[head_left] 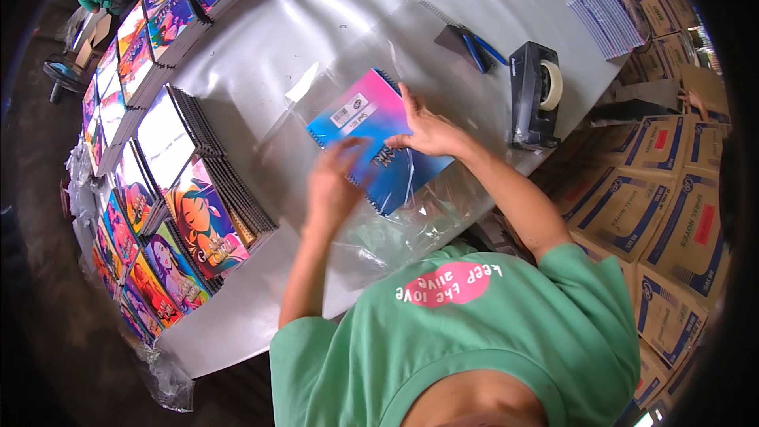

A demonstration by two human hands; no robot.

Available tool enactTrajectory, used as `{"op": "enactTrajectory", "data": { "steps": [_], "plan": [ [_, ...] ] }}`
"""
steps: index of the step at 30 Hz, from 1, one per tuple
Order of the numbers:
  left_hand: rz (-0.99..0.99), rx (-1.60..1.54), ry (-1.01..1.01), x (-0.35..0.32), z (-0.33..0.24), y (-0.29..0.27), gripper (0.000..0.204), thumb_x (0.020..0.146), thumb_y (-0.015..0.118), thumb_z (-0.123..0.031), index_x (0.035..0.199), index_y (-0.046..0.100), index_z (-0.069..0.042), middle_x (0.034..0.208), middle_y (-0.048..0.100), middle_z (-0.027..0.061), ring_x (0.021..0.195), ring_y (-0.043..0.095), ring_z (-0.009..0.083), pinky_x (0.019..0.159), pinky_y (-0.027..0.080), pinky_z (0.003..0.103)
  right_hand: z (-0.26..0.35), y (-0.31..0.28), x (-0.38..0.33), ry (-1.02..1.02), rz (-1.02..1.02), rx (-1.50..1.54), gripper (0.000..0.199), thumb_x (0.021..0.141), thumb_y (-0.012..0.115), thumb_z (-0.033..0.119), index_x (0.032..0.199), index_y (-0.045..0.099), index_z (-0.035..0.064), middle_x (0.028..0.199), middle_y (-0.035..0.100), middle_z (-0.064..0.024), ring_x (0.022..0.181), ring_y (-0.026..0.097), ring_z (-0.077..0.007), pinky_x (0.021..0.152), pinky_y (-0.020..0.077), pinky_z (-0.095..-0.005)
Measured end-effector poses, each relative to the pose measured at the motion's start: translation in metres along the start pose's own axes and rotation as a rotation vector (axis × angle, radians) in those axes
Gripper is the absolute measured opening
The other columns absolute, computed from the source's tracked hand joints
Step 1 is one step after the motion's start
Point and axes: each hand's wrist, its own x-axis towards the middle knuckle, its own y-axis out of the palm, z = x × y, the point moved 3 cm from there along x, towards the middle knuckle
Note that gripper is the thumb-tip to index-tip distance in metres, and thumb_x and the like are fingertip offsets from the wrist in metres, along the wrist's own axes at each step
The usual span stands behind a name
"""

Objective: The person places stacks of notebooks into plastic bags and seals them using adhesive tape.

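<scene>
A blue-and-pink spiral notebook [379, 158] lies tilted on a clear plastic sheet [285, 150], with a white barcode label [349, 111] near its upper left edge. Over the notebook's left side is my left hand [336, 178], its fingers smeared by motion. Whether it touches the cover I cannot tell. My right hand [431, 133] rests at the notebook's right edge, thumb and fingers spread apart, gripping nothing. Some of the cover is hidden beneath both hands.
Stacks of colourful notebooks [198, 213] line the table's left side. A black tape dispenser [534, 95] stands at right, near blue-handled pliers [478, 51]. More notebooks [605, 17] are piled at the far right corner. Cardboard boxes [624, 205] are stacked beyond the right edge.
</scene>
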Motion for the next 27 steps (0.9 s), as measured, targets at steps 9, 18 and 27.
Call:
{"op": "enactTrajectory", "data": {
  "steps": [9, 18, 27],
  "plan": [
    [0.104, 0.074, -0.025, -0.025, -0.004, 0.051, 0.077, 0.076, 0.072, -0.026, 0.140, 0.035, -0.004, 0.150, 0.025, 0.0157, 0.139, 0.022, 0.0346, 0.111, 0.023, 0.046, -0.096, 0.012, -0.043, 0.479, -0.721, -0.250, 0.073, 0.092, 0.050, 0.040, 0.145, 0.017, 0.0014, 0.145, 0.026, -0.0274, 0.136, 0.024, -0.0393, 0.111, 0.0223, -0.0425],
    [0.090, 0.056, -0.008, -0.025, -0.001, 0.052, 0.076, 0.076, 0.072, -0.028, 0.139, 0.037, -0.003, 0.149, 0.026, 0.0174, 0.139, 0.021, 0.0348, 0.110, 0.023, 0.046, -0.125, 0.010, -0.055, 0.127, -0.906, 0.229, 0.075, 0.073, 0.072, 0.006, 0.139, 0.037, 0.0076, 0.116, 0.056, -0.0150, 0.085, 0.063, -0.0236, 0.078, 0.0496, -0.0327],
    [0.062, -0.008, -0.006, -0.027, 0.003, 0.049, 0.077, 0.072, 0.075, -0.026, 0.138, 0.039, -0.006, 0.144, 0.031, 0.0184, 0.135, 0.027, 0.0384, 0.109, 0.026, 0.047, -0.095, -0.042, -0.048, 0.314, -0.330, 0.070, 0.061, 0.066, 0.072, 0.055, 0.092, 0.069, 0.0004, 0.085, 0.066, -0.0133, 0.075, 0.064, -0.0267, 0.074, 0.0486, -0.0357]
  ]
}}
